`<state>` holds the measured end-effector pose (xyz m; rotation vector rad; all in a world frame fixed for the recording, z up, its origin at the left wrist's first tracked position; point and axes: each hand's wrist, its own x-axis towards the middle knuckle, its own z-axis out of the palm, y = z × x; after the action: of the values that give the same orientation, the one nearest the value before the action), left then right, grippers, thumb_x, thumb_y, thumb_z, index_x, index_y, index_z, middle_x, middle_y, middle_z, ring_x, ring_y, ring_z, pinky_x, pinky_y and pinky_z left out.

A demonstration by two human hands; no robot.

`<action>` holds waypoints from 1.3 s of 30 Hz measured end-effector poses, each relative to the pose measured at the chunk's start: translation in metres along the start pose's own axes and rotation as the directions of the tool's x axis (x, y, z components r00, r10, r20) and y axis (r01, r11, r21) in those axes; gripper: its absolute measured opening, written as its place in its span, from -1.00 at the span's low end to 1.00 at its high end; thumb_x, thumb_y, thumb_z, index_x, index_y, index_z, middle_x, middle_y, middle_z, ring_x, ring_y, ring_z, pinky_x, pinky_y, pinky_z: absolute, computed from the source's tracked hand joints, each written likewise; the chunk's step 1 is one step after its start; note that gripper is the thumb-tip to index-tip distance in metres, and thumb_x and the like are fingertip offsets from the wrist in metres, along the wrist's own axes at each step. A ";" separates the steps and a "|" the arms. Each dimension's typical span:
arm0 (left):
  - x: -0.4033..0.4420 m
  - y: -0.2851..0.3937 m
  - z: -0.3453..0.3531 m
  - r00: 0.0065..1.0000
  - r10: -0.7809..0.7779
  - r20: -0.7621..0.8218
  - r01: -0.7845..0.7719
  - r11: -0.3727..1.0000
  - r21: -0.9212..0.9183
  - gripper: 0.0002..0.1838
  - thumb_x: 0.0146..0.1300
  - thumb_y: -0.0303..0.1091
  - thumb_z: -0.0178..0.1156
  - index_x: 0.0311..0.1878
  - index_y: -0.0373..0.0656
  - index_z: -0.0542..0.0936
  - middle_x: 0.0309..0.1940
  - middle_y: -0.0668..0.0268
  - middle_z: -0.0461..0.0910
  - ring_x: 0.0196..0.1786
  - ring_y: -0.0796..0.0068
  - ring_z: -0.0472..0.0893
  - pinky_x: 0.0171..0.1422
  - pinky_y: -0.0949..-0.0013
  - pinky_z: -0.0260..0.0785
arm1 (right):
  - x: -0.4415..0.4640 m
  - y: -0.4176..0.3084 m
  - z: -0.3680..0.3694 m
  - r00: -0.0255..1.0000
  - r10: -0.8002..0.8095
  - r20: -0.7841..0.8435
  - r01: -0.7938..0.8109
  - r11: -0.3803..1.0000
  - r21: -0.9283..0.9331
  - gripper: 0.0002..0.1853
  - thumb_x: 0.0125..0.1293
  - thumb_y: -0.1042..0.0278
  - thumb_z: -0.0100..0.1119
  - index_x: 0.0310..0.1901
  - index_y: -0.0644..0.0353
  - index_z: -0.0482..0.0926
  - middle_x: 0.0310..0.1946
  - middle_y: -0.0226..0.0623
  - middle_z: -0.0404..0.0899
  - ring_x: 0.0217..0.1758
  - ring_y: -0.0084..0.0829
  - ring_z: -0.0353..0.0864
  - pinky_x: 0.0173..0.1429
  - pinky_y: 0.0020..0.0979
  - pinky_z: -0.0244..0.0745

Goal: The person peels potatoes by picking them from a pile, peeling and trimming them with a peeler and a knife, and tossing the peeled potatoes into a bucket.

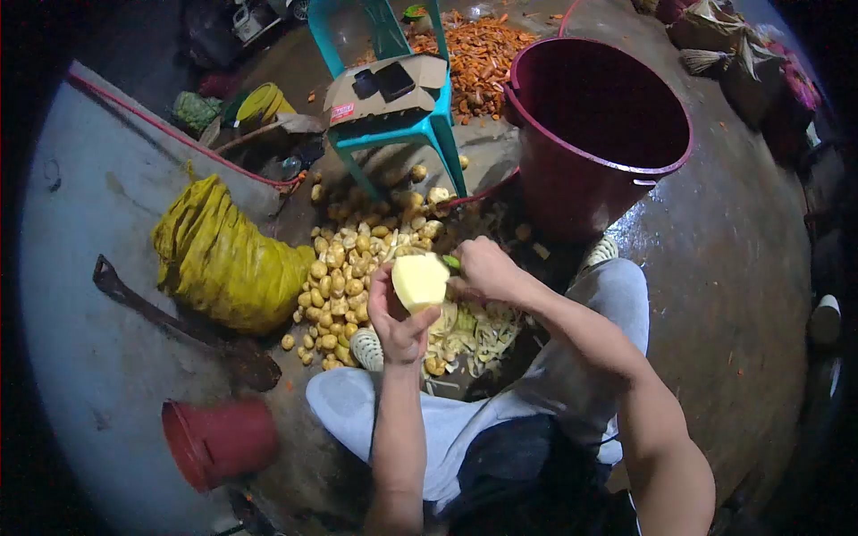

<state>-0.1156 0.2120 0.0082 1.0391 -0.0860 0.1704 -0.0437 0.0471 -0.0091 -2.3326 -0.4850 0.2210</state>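
Observation:
My left hand (399,317) is wrapped round a large, pale yellow peeled vegetable (420,281) from below and the left side. Its surface looks smooth and faceted; its exact kind does not show. My right hand (483,270), closed, is at the vegetable's right side and grips a small tool with a green end (451,262); its blade is hidden. Below my hands lies a heap of pale peelings (483,335) on the floor. Many small yellow-brown potatoes (335,284) are piled just beyond and to the left.
A tall maroon bin (572,170) stands at front right. Beyond the potatoes is a teal chair (433,129) carrying a cardboard box (384,94); orange pieces (487,54) are heaped behind it. On the left are a yellow sack (228,259) and a red bucket (223,442).

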 end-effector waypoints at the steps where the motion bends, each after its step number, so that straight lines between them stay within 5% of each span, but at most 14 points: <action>1: 0.001 0.000 0.003 1.000 -0.010 0.015 0.011 0.999 -0.052 -0.10 -0.28 -0.51 0.57 0.22 -0.25 0.32 0.02 0.25 0.51 0.08 0.36 0.55 0.24 0.32 0.42 | 0.001 0.000 -0.005 1.000 0.002 -0.008 -0.002 1.000 -0.003 -0.59 0.03 0.10 0.36 -0.44 0.41 0.62 -0.47 0.23 0.59 -0.28 0.09 0.68 -0.15 -0.01 0.59; 3: 0.002 0.000 0.000 1.000 -0.004 0.018 0.005 0.998 -0.056 -0.10 -0.28 -0.49 0.57 0.22 -0.25 0.32 0.03 0.25 0.51 0.08 0.35 0.54 0.24 0.33 0.40 | -0.001 -0.004 -0.010 0.990 -0.054 0.130 0.042 0.994 0.099 -0.59 0.03 0.11 0.36 -0.47 0.41 0.61 -0.48 0.24 0.59 -0.29 0.11 0.67 -0.15 -0.02 0.59; 11: 0.002 0.006 -0.006 0.995 0.055 -0.084 -0.062 0.995 -0.083 -0.08 -0.28 -0.39 0.63 0.21 -0.25 0.32 0.05 0.20 0.52 0.10 0.34 0.57 0.24 0.29 0.48 | -0.030 -0.026 -0.006 0.963 -0.268 0.007 0.268 0.963 -0.043 -0.76 -0.05 0.21 0.34 -0.45 0.21 0.61 -0.57 -0.01 0.59 -0.35 0.13 0.62 -0.18 0.02 0.55; 15: -0.002 0.007 0.004 1.000 0.012 -0.025 -0.011 1.000 0.023 -0.08 -0.31 -0.44 0.61 0.20 -0.25 0.33 0.02 0.22 0.52 0.08 0.35 0.57 0.23 0.31 0.46 | -0.012 -0.009 0.001 0.989 -0.133 -0.063 0.130 0.990 -0.051 -0.72 0.00 0.21 0.33 -0.42 0.29 0.61 -0.54 0.11 0.59 -0.35 0.15 0.64 -0.16 0.00 0.57; 16: -0.003 0.004 0.002 1.000 0.002 0.021 -0.002 1.000 -0.007 -0.09 -0.32 -0.46 0.60 0.21 -0.25 0.34 0.01 0.22 0.52 0.07 0.36 0.56 0.23 0.31 0.45 | -0.004 -0.003 -0.004 0.999 -0.029 0.042 0.029 1.000 0.008 -0.67 0.00 0.20 0.35 -0.41 0.37 0.61 -0.51 0.18 0.60 -0.34 0.17 0.65 -0.15 -0.02 0.59; 21: 0.002 0.013 0.005 0.999 0.032 0.004 -0.031 0.995 -0.090 -0.09 -0.28 -0.46 0.57 0.24 -0.26 0.33 0.04 0.23 0.51 0.10 0.34 0.54 0.28 0.30 0.39 | -0.007 -0.011 -0.008 0.999 -0.029 0.043 0.023 0.991 0.132 -0.65 -0.04 0.20 0.37 -0.40 0.40 0.61 -0.47 0.20 0.60 -0.34 0.14 0.65 -0.18 -0.07 0.58; 24: 0.002 0.012 -0.002 0.997 0.066 -0.032 -0.067 0.997 -0.044 -0.07 -0.24 -0.44 0.57 0.28 -0.22 0.29 0.08 0.21 0.49 0.14 0.32 0.53 0.30 0.28 0.39 | -0.017 -0.019 -0.012 0.963 -0.267 -0.027 0.269 0.957 0.109 -0.74 -0.05 0.24 0.35 -0.42 0.28 0.61 -0.57 0.06 0.58 -0.40 0.12 0.62 -0.22 -0.04 0.56; 27: 0.001 0.015 0.000 0.998 0.060 -0.032 -0.063 0.995 -0.082 -0.04 -0.23 -0.46 0.57 0.30 -0.19 0.26 0.11 0.21 0.47 0.15 0.32 0.51 0.32 0.27 0.36 | -0.028 -0.029 -0.005 0.947 -0.314 -0.066 0.315 0.949 0.005 -0.75 -0.06 0.25 0.35 -0.38 0.21 0.61 -0.61 0.01 0.56 -0.44 0.09 0.62 -0.25 -0.03 0.56; 32: -0.003 0.011 0.008 0.997 0.071 -0.027 -0.073 0.994 -0.087 -0.06 -0.25 -0.48 0.55 0.28 -0.17 0.27 0.09 0.22 0.47 0.17 0.31 0.49 0.35 0.27 0.33 | -0.019 -0.019 0.000 0.972 -0.205 -0.111 0.196 0.977 -0.083 -0.71 -0.05 0.21 0.35 -0.35 0.24 0.63 -0.59 0.05 0.57 -0.40 0.09 0.64 -0.24 -0.03 0.57; 34: -0.004 0.011 0.009 0.999 0.037 0.013 -0.035 0.993 -0.115 -0.06 -0.27 -0.48 0.53 0.28 -0.17 0.27 0.09 0.22 0.47 0.17 0.30 0.49 0.35 0.27 0.32 | -0.004 -0.011 -0.004 0.984 0.006 0.179 -0.040 0.981 0.190 -0.66 -0.02 0.17 0.34 -0.38 0.35 0.63 -0.53 0.13 0.60 -0.36 0.09 0.66 -0.19 -0.05 0.58; 39: 0.001 0.010 0.000 0.998 -0.003 -0.059 -0.008 0.984 -0.179 -0.10 -0.27 -0.47 0.44 0.26 -0.18 0.28 0.07 0.22 0.48 0.16 0.28 0.49 0.37 0.26 0.29 | -0.010 -0.012 0.001 0.990 -0.003 0.142 -0.025 0.981 0.192 -0.64 0.00 0.16 0.33 -0.43 0.39 0.61 -0.50 0.15 0.60 -0.37 0.10 0.65 -0.17 -0.06 0.58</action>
<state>-0.1164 0.2170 0.0164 0.8536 -0.0481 0.1921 -0.0568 0.0518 -0.0013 -2.1392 -0.4971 0.4228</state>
